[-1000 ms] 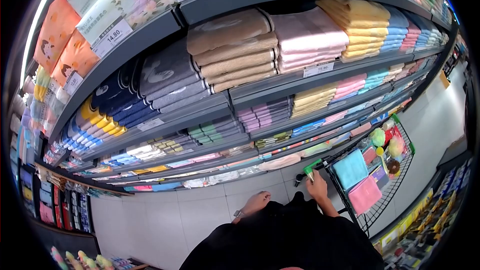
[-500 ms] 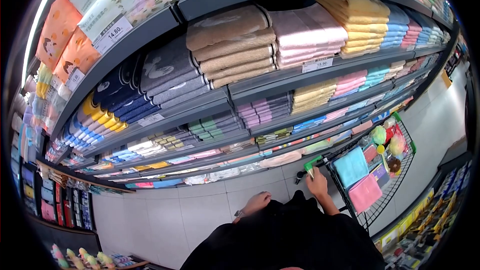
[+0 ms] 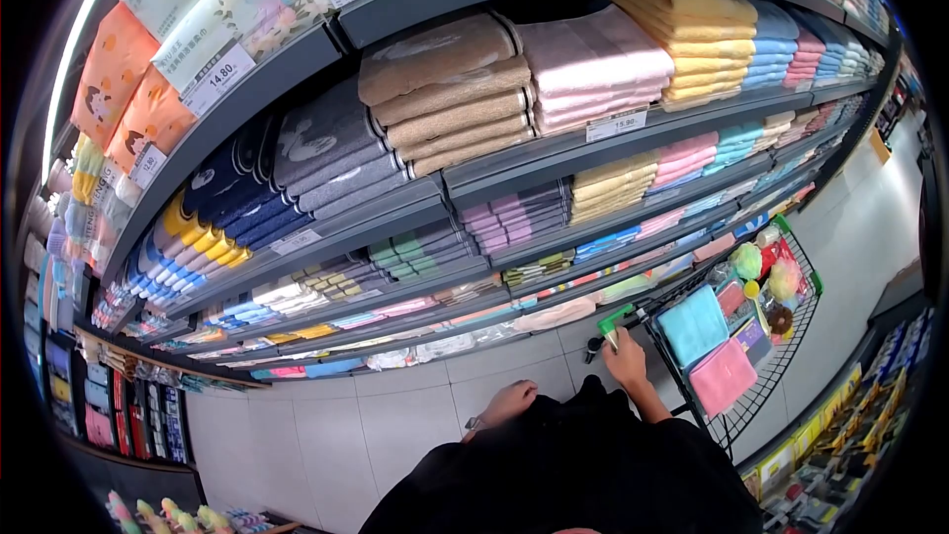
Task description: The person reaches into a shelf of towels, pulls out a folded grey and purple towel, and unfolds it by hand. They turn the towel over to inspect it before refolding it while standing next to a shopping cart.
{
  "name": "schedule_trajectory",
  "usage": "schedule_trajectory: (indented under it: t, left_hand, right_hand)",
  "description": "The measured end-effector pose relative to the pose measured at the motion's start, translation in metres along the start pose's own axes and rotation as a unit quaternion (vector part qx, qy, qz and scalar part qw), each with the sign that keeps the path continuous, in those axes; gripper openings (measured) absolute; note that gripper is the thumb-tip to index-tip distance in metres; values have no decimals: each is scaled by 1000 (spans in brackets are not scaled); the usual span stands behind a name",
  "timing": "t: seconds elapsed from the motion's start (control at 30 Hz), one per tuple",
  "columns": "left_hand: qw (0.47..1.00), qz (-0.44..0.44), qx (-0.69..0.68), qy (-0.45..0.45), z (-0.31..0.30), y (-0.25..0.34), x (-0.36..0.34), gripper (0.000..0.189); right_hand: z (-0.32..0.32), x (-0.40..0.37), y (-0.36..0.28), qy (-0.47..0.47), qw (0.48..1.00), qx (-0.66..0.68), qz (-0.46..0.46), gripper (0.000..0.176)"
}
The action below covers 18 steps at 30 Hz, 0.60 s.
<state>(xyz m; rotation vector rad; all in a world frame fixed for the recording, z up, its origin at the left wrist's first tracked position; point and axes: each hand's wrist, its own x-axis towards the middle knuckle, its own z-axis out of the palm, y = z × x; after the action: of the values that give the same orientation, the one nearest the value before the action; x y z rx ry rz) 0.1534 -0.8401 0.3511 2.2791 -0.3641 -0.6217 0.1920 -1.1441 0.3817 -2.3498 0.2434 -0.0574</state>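
My right hand [image 3: 625, 360] is closed at the green-ended handle [image 3: 616, 320] of a black wire shopping cart [image 3: 733, 429]. In the cart lie a folded light-blue towel [image 3: 692, 324] and a folded pink towel [image 3: 722, 377], side by side. Beyond them are a yellow-green fluffy item [image 3: 746, 261], a brown ring-shaped item [image 3: 780, 320] and other small goods. My left hand [image 3: 510, 401], with a watch at the wrist, hangs low in front of my black clothing, away from the shelves. Its fingers are partly hidden, and I see nothing held in it.
Long dark shelves [image 3: 539, 156] curve ahead, stacked with folded towels: brown [image 3: 450, 59], pale pink [image 3: 593, 64] and yellow [image 3: 702, 40] among them. Price tags [image 3: 616, 126] line their edges. Grey floor tiles [image 3: 395, 425] lie below. Another goods rack [image 3: 840, 435] borders the cart's right side.
The view has shifted slightly, so the upper shelves appear a little further left. Both hands and the cart keep nearly the same places, the right hand still at the handle.
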Motion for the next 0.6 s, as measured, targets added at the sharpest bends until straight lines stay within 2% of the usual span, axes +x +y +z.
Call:
schedule_trajectory:
  t: [0.6]
  left_hand:
    - [999,-4,13,-34,8,-9,-2,36]
  right_hand:
    - [-1,-1,0,5,1000,21,1,37]
